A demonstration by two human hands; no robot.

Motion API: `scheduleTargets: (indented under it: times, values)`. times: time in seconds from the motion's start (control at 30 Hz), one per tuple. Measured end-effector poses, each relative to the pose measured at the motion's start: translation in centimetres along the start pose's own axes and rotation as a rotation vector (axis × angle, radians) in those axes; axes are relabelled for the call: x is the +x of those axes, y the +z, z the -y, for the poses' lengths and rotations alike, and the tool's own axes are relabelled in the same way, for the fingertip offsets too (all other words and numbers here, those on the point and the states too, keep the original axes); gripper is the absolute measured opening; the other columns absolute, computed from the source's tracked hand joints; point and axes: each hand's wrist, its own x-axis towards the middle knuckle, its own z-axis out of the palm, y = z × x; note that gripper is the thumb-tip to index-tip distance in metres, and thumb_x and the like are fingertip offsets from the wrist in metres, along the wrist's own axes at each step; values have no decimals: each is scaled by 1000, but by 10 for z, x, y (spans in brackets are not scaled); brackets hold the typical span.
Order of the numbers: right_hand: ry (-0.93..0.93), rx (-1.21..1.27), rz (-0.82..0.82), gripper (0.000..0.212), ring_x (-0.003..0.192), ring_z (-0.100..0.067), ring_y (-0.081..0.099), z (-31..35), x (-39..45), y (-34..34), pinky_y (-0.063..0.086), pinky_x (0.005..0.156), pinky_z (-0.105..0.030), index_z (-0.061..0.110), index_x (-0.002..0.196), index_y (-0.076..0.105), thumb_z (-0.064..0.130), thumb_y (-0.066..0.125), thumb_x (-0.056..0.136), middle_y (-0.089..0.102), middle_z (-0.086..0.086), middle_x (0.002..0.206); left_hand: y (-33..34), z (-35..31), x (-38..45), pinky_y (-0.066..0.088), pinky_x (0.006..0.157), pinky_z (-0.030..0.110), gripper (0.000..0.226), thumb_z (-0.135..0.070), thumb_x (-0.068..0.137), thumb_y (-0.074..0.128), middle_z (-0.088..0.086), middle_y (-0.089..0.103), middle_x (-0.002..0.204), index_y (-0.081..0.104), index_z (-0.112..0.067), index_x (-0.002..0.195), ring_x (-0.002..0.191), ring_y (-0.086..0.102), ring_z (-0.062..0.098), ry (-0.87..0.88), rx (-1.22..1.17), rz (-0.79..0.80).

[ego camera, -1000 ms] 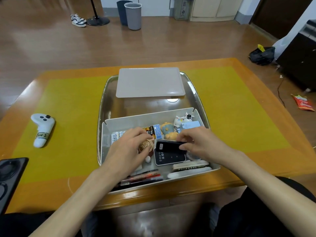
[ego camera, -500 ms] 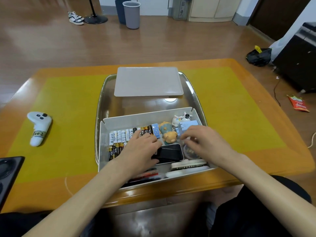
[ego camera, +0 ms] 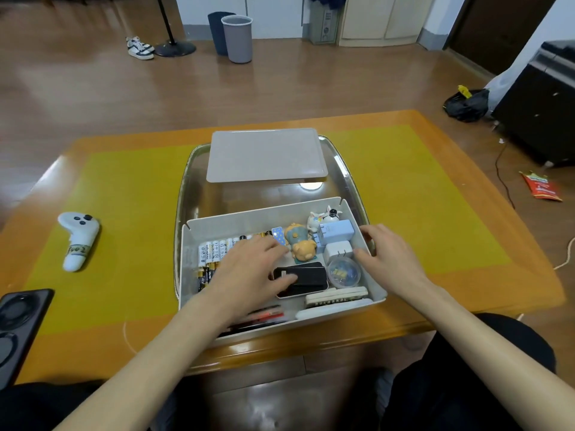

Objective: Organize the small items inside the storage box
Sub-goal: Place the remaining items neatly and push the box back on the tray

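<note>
The white storage box (ego camera: pixel 217 223) sits at the near end of a steel tray. It holds rows of batteries (ego camera: pixel 211 253), animal figurines (ego camera: pixel 300 242), a blue charger (ego camera: pixel 337 231), a white charger (ego camera: pixel 337 250), a small clear round case (ego camera: pixel 343 272), stacked black devices (ego camera: pixel 309 279), a white comb (ego camera: pixel 336 295) and pens (ego camera: pixel 264 317). My left hand (ego camera: pixel 249 269) lies over the batteries with straight fingers, its thumb touching the top black device. My right hand (ego camera: pixel 389 253) hovers at the box's right wall, fingers spread and holding nothing.
The box's grey lid (ego camera: pixel 266 155) lies across the far end of the steel tray (ego camera: pixel 353 178). A white controller (ego camera: pixel 79 239) lies on the yellow mat to the left. A black device (ego camera: pixel 18 325) sits at the table's near left corner.
My right hand let go of the black device and drew right to the box's wall. My left hand slid from the round gold item onto the black device, which now lies flat.
</note>
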Motion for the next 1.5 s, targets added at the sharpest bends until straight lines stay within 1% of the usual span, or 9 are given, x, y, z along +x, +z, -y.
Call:
scheduleTargets:
  times: [0.13,0.3,0.43,0.57,1.13,1.23,1.3,1.37,1.5]
  values:
    - [-12,44,-59,23,73,5,49,5,6,2,29,56,-16,24,119,63,24,57,97,54,16,90,-29,33,-51,52,78,36,35,-31,91,67,-3,60,116,63,-19,124,107,55,17,-226,-55,-399]
    - [-48,104,-146,19,70,1,47,8,3,6,21,53,-20,32,90,62,16,55,97,49,13,72,-35,72,-96,47,65,38,44,-52,95,51,-2,64,101,54,-23,128,93,62,28,-727,-11,-84]
    - [-57,212,-193,20,67,-5,46,8,1,9,23,54,-25,36,98,67,19,55,99,49,10,70,-19,73,-91,31,48,34,30,-40,99,44,-5,58,62,50,-23,75,60,58,28,-653,-31,-33]
    - [-28,230,-212,23,68,-7,47,7,6,11,26,54,-27,30,109,71,16,57,98,52,9,72,-18,76,-76,21,44,31,29,-26,98,48,-7,44,54,44,-22,69,47,39,20,-637,36,-86]
    - [17,209,-216,21,73,-5,51,7,65,10,36,56,-29,27,109,71,17,55,99,58,8,81,-15,105,-13,20,40,25,36,-25,101,47,-9,48,52,42,-25,66,43,44,8,-599,13,-137]
    - [12,149,-217,26,77,-4,51,7,73,7,36,57,-25,28,123,62,23,56,98,59,11,98,-17,117,-1,27,43,30,35,-27,101,47,-5,52,55,46,-21,67,49,51,16,-607,-20,-106]
    - [-72,10,-233,43,101,-5,49,6,80,-2,43,67,-20,25,135,51,25,63,94,52,10,126,-22,123,3,32,47,31,27,-30,100,46,-4,56,62,53,-21,75,56,56,19,-593,-27,-74]
    - [-270,-215,-207,57,120,-13,43,5,92,-12,51,87,-30,21,140,49,27,72,88,50,6,138,-28,124,5,37,51,31,13,-33,98,45,-7,60,79,55,-28,92,68,59,18,-554,-46,-105]
    - [-534,-478,-24,48,118,-20,49,9,120,-21,36,105,-36,23,134,58,27,70,87,62,6,127,-37,116,15,50,62,35,16,-38,99,44,-5,62,99,55,-33,109,83,61,19,-521,-80,-150]
